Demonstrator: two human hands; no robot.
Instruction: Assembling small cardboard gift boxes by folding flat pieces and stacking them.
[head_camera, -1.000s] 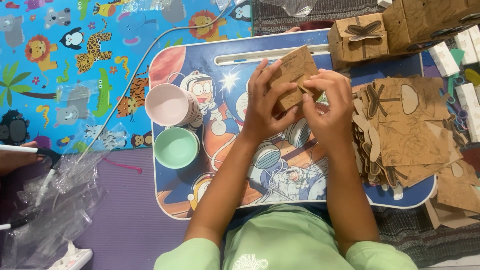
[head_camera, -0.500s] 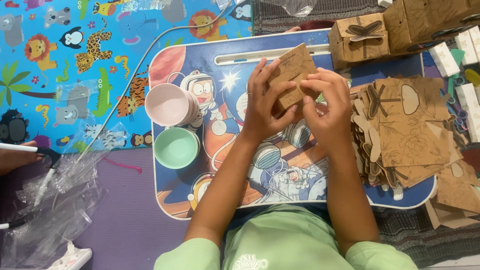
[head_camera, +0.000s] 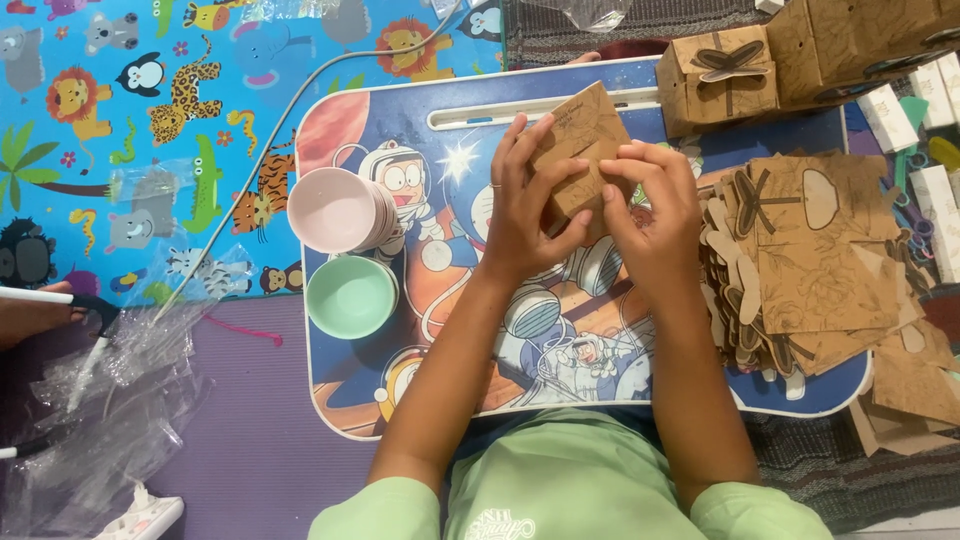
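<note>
Both hands hold one brown cardboard box piece (head_camera: 582, 150) above a small lap table (head_camera: 340, 400) printed with cartoon astronauts. My left hand (head_camera: 525, 205) grips its left side, fingers up along the card. My right hand (head_camera: 655, 215) pinches its right lower part, thumb pressed on the card. The piece is partly folded and tilted, with one corner pointing up.
A pink bowl (head_camera: 335, 208) and a green bowl (head_camera: 352, 295) sit on the table's left. A stack of flat brown cut-outs (head_camera: 810, 265) lies at right, folded boxes (head_camera: 720, 80) behind. Clear plastic wrap (head_camera: 110, 400), a white cable (head_camera: 260, 150) and another person's hand (head_camera: 30, 312) are at left.
The hands have shifted slightly on the cardboard piece; it has turned a little, and the right thumb now presses on it. Nothing else has moved.
</note>
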